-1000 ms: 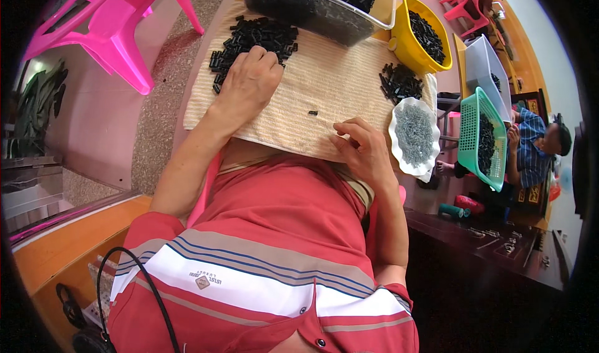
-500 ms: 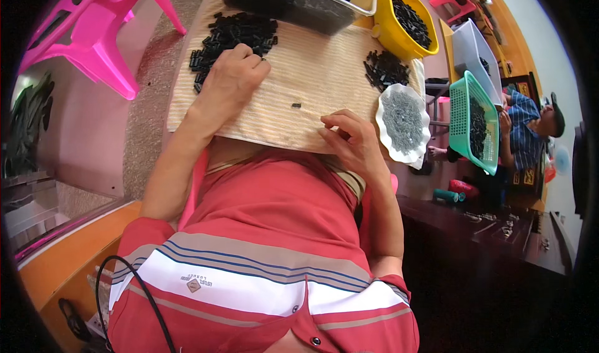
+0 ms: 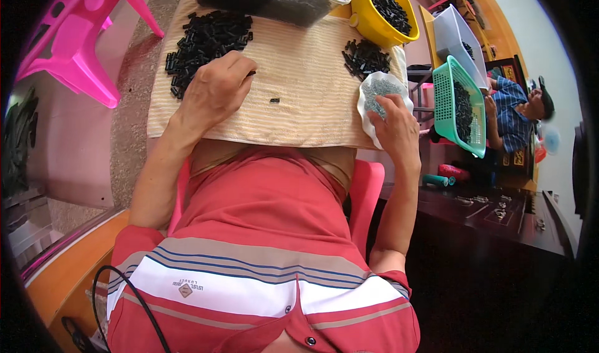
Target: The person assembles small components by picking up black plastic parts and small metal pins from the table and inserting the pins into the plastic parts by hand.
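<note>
My left hand (image 3: 215, 91) is closed, with the dark end of a small black plastic piece (image 3: 252, 73) showing at its fingertips. It is beside a heap of similar black pieces (image 3: 209, 41) on a cream striped towel (image 3: 299, 66). One loose black piece (image 3: 274, 100) lies alone on the towel between my hands. On the right, my right hand (image 3: 399, 131) dips its fingertips, drawn together, into a white wavy-rimmed dish (image 3: 366, 128) of tiny clear-grey parts (image 3: 379, 88). What those fingertips pinch is hidden. Behind the dish lies a second, smaller pile of black pieces (image 3: 365, 58).
A clear plastic bin (image 3: 262, 3) and a yellow tub (image 3: 368, 28) of black pieces stand along the far edge. Beyond the table's right side are a green basket (image 3: 446, 103), a white bin (image 3: 458, 34) and a seated person (image 3: 516, 112). A pink stool (image 3: 81, 47) stands left.
My right hand has moved right, from above the towel to the dish of clear-grey parts. The left hand has come slightly off the heap, a black piece now showing at its fingertips. The view has shifted.
</note>
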`<act>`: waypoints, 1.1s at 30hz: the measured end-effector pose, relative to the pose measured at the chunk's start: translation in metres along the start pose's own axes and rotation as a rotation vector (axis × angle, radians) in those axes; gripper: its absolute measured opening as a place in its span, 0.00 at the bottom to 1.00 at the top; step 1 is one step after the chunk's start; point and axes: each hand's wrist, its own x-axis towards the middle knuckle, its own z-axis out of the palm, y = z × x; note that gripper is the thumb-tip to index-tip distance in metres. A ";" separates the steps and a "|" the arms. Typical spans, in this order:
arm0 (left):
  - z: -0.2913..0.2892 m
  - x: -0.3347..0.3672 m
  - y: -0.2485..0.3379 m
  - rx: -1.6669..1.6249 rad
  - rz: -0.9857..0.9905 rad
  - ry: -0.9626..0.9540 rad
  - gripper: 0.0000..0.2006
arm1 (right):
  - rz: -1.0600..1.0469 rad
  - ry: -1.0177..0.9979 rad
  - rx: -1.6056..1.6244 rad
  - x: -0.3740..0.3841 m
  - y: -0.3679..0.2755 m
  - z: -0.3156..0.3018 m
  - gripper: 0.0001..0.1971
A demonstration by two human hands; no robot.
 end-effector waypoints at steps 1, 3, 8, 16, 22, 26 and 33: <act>0.000 0.000 0.001 -0.067 -0.007 -0.007 0.09 | 0.002 0.001 -0.003 -0.001 0.005 0.003 0.12; 0.001 0.001 0.003 -0.136 -0.010 -0.012 0.09 | 0.017 -0.053 -0.066 0.000 0.012 0.012 0.12; 0.004 0.003 0.007 -0.283 0.012 0.029 0.09 | 0.051 -0.140 -0.063 0.003 0.017 0.018 0.11; 0.003 0.001 0.009 -0.493 -0.084 -0.061 0.09 | 0.040 -0.088 0.013 0.000 0.019 0.020 0.05; 0.001 0.003 0.015 -0.626 -0.219 -0.099 0.08 | 0.004 -0.023 0.062 -0.002 0.021 0.021 0.05; 0.008 -0.002 0.011 -0.817 -0.396 -0.104 0.07 | 0.061 0.073 0.312 -0.004 0.025 0.020 0.06; 0.007 0.000 0.013 -0.964 -0.488 -0.143 0.07 | 0.131 0.166 0.576 -0.008 0.029 0.025 0.05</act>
